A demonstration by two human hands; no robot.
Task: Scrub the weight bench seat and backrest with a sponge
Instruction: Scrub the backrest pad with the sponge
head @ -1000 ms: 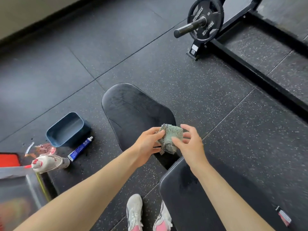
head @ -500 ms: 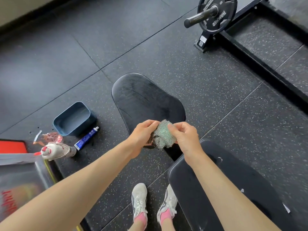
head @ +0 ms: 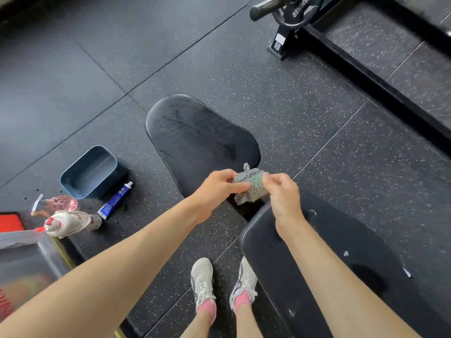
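Sponge (head: 252, 187), pale green and nubbly, sheathed in loose grey-white mesh netting, held up at frame centre over the gap between the two bench pads. At its 9 o'clock the left hand (head: 214, 191), fingers curled, thumb and fingertips pinching the netting; at its 3 o'clock the right hand (head: 283, 195), fingertips bunched together and nipping the net's other side.

Out at 11 o'clock from the sponge, the seat (head: 195, 135): black padded vinyl, rounded and tapering, dull with streaks and a few fine creases. At 5 o'clock, under the right forearm, the backrest (head: 346, 254): longer, glossier black pad dotted with white flecks, possibly foam, too blurred to call.

Speckled rubber floor tiles (head: 268, 81) all around. At 9 o'clock, well apart from the bench, a rectangular blue plastic tub (head: 73, 189) with rounded corners; just beside it at its 5 o'clock a blue-and-white squeeze tube (head: 114, 201), lying flat; near that, at 8 o'clock, a white spray bottle (head: 70, 223) on its side. Black weight plate (head: 300, 13) on a bar at 1 o'clock. White trainers (head: 202, 279) at 6 o'clock.
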